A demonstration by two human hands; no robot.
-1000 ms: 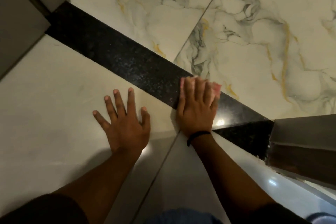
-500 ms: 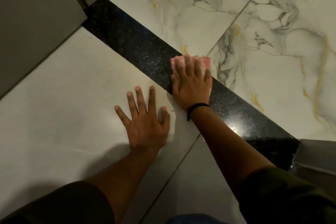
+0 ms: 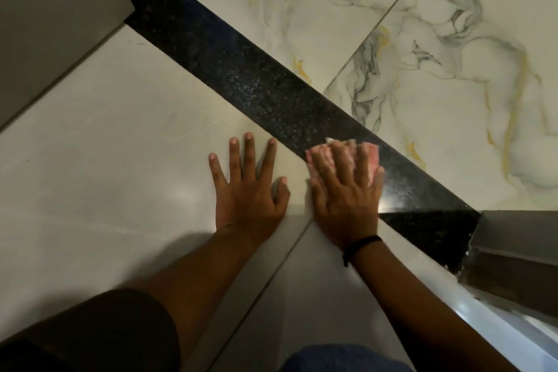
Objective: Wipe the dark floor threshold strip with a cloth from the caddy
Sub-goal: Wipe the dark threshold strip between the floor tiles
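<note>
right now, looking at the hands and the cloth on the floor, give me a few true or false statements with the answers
1. The right hand presses a pink cloth flat on the dark threshold strip. True.
2. The left hand holds a second cloth. False: it is empty, spread flat on the plain light tile.
3. A dark band circles the right wrist. True.
4. The cloth lies on the veined marble tile. False: it lies on the strip, short of the marble.
</note>
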